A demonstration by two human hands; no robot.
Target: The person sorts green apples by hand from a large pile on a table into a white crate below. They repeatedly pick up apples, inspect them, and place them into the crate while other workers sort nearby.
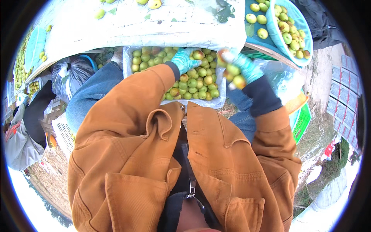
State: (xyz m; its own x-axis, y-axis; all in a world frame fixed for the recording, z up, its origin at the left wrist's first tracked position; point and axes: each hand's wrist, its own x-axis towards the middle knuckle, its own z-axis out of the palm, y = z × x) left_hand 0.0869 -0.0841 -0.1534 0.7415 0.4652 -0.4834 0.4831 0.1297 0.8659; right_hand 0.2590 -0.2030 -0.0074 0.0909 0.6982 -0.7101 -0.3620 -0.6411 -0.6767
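Observation:
A crate lined with clear plastic [222, 95] stands before me, filled with green, partly brown jujube-like fruits [192, 83]. My left hand [185, 61], in a turquoise knit glove with pale fingertips, reaches into the crate's far part. A reddish fruit [198, 55] lies between its thumb and fingers; whether they grip it is unclear. At the crate's right rim, my right hand [246, 67], gloved alike, is blurred. Several fruits [233, 70] are bunched against its palm and fingers, which are partly hidden.
A white-covered table [139, 32] with scattered fruits and leaves lies beyond the crate. A light-blue basket [274, 43] of fruits tilts at the right. At left are a stuffed plastic bag [72, 76], a white crate [62, 134] and a black animal [36, 116]. Printed sheets or cartons [343, 95] lie far right.

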